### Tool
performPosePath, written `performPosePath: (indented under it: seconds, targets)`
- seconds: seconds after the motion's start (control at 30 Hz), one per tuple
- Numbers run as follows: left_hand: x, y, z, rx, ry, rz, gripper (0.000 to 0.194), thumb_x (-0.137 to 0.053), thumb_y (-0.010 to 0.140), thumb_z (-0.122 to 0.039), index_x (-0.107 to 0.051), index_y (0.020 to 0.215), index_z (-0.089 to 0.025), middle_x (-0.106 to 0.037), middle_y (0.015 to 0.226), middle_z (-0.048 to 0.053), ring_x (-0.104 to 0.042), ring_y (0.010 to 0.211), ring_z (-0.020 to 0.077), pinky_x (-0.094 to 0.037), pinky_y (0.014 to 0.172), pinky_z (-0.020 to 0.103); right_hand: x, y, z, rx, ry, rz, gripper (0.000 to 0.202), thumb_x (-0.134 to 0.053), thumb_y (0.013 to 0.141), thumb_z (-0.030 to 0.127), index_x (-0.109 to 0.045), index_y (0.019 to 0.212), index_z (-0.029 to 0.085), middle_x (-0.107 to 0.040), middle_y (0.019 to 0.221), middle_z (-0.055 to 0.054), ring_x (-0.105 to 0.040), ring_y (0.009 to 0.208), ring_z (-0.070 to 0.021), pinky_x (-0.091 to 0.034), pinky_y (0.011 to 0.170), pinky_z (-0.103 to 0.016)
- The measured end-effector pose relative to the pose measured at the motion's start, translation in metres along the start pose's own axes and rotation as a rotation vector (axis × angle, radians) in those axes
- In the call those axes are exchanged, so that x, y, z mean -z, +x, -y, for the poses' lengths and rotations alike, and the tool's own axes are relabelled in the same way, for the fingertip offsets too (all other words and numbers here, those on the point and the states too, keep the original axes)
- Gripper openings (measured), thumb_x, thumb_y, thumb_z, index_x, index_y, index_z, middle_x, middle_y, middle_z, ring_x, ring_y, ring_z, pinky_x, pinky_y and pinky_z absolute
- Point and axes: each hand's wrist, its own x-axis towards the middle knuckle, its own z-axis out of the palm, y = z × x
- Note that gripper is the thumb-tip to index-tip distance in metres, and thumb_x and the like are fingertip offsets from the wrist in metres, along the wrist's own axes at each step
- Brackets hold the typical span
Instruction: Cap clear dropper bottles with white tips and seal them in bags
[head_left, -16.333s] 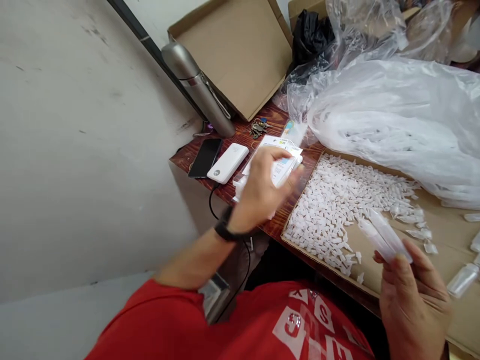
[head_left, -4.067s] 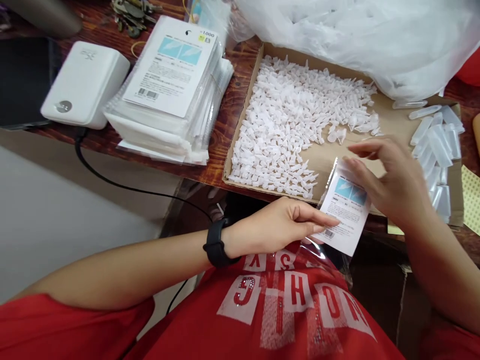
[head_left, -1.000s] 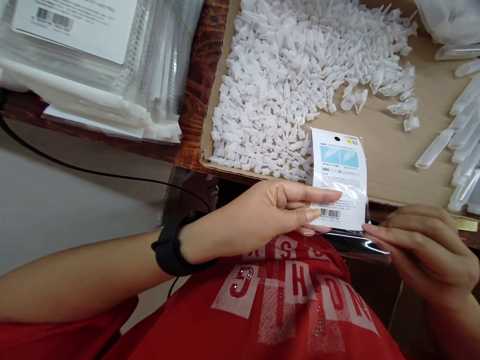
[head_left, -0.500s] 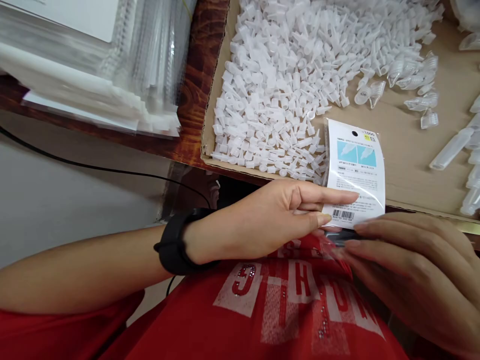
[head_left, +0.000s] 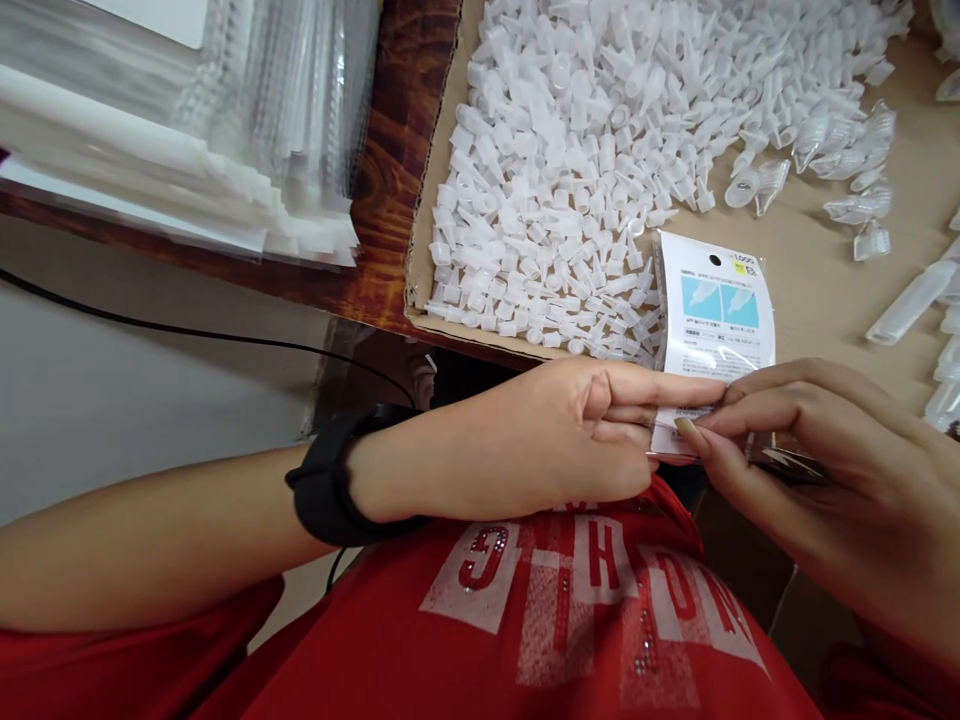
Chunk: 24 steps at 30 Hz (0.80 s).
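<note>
A clear packet with a white printed card (head_left: 716, 300) stands over the front edge of the cardboard tray. My left hand (head_left: 525, 430) holds its lower part, the index finger lying across the card and the other fingers behind it. At the packet's bottom edge, my right hand (head_left: 817, 460) pinches with thumb and fingertips, touching the left index fingertip. A dark, shiny object (head_left: 791, 465) shows beneath the right fingers, partly hidden by them. What the right fingertips pinch looks like clear film at the packet's end.
The cardboard tray (head_left: 817, 300) holds a heap of small white nozzle caps (head_left: 570, 180), with ribbed clear pieces (head_left: 855, 150) and clear tubes (head_left: 911, 300) to the right. Stacked clear bags with cards (head_left: 225, 150) lie at the upper left. A black cable (head_left: 187, 335) runs below the table edge.
My right hand has risen from below the packet to its lower edge and now pinches there. The left thumb has moved down off the card's front. The view has shifted slightly.
</note>
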Motion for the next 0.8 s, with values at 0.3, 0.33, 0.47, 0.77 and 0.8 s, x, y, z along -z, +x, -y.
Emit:
performPosePath:
  seconds: [0.3, 0.33, 0.47, 0.77, 0.8]
  targets:
    - [-0.0044, 0.0022, -0.0001, 0.009, -0.081, -0.027, 0.054, -0.068, 0.1, -0.005, -0.067, 0.149, -0.027, -0.085, 0.118, -0.001, -0.079, 0.096, 0.0053, -0.056, 0.081, 0.01, -0.0023, 0.0016, -0.0015, 0.009, 0.001, -0.018, 0.009, -0.068, 0.102, 0.022, -0.07, 0.094, 0.021, -0.075, 0.093, -0.005, -0.072, 0.085, -0.0152, -0.054, 0.076, -0.031]
    - [-0.0043, 0.0023, -0.0001, 0.011, -0.081, -0.032, 0.054, -0.068, 0.1, -0.005, -0.066, 0.149, -0.027, -0.085, 0.117, -0.001, -0.078, 0.094, 0.0042, -0.055, 0.081, 0.009, -0.0025, 0.0015, -0.0015, 0.01, -0.001, -0.021, 0.009, -0.068, 0.102, 0.022, -0.07, 0.093, 0.021, -0.075, 0.093, -0.005, -0.071, 0.084, -0.0149, -0.054, 0.075, -0.03]
    - [-0.0039, 0.0021, 0.0001, 0.025, -0.076, -0.033, 0.051, -0.068, 0.103, -0.012, -0.065, 0.151, -0.027, -0.085, 0.118, 0.0, -0.077, 0.089, 0.002, -0.054, 0.083, 0.009, -0.004, 0.0021, -0.0013, 0.009, -0.004, -0.023, 0.01, -0.069, 0.102, 0.023, -0.069, 0.092, 0.021, -0.075, 0.092, -0.005, -0.071, 0.083, -0.0145, -0.053, 0.075, -0.03]
    - [-0.0057, 0.0034, 0.0018, -0.009, -0.019, -0.04, 0.05, -0.064, 0.105, -0.011, -0.063, 0.153, -0.025, -0.081, 0.132, 0.002, -0.079, 0.099, 0.0053, -0.055, 0.085, 0.01, -0.0057, 0.004, -0.0025, 0.015, -0.009, -0.033, 0.008, -0.072, 0.1, 0.024, -0.069, 0.092, 0.022, -0.074, 0.091, -0.005, -0.073, 0.082, -0.0179, -0.055, 0.073, -0.033]
    - [-0.0063, 0.0036, 0.0018, -0.018, -0.02, -0.045, 0.049, -0.064, 0.105, -0.011, -0.063, 0.153, -0.024, -0.08, 0.134, 0.003, -0.08, 0.105, 0.0075, -0.057, 0.089, 0.012, -0.0057, 0.0039, -0.0025, 0.014, -0.011, -0.034, 0.008, -0.072, 0.1, 0.024, -0.069, 0.093, 0.023, -0.074, 0.091, -0.005, -0.073, 0.082, -0.0184, -0.056, 0.073, -0.034]
